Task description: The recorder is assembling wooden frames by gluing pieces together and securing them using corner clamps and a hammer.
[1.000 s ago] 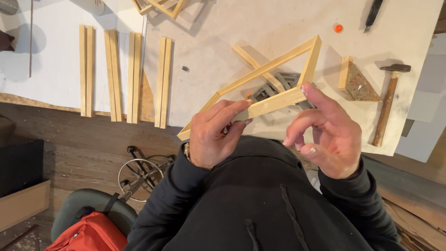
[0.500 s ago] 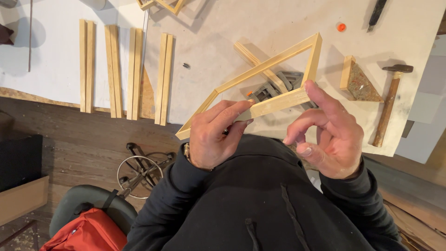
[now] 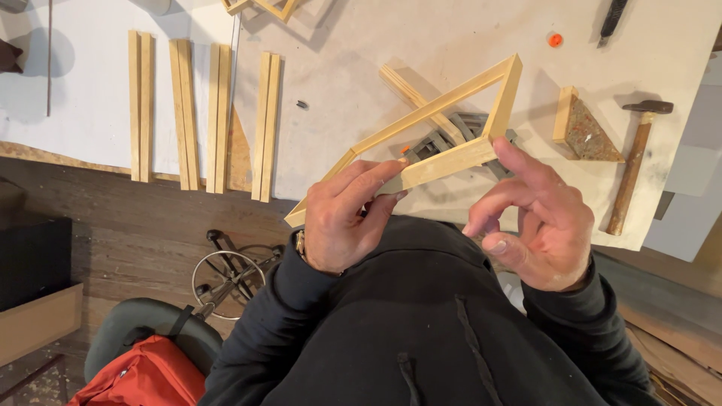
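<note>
Sleeves of a black hooded top fill the bottom of the view, and from them both hands rise toward the bench. Below on the left, a red bag rests on a dark stool seat, with the stool's metal foot ring over the plank floor.

The left hand pinches the near rail of a light wooden frame, thumb beneath and fingers on top, close to the frame's lower left corner. The right hand grips nothing: its fingers are loosely curled, and only the forefinger tip meets the same rail near the far right corner. The frame is a slim four-sided piece of pale strips, held tilted over the bench edge, its long rails running from lower left to upper right.

Under the frame, on the pale worktable, lies a grey metal clamp with an orange spot and a loose wooden strip. To the right sit a triangular wooden block and a hammer with a wooden handle. To the left, four pairs of wooden strips lie side by side, and a small dark screw lies nearby. Farther back is an orange cap, a dark tool handle and part of another frame at the top edge.
</note>
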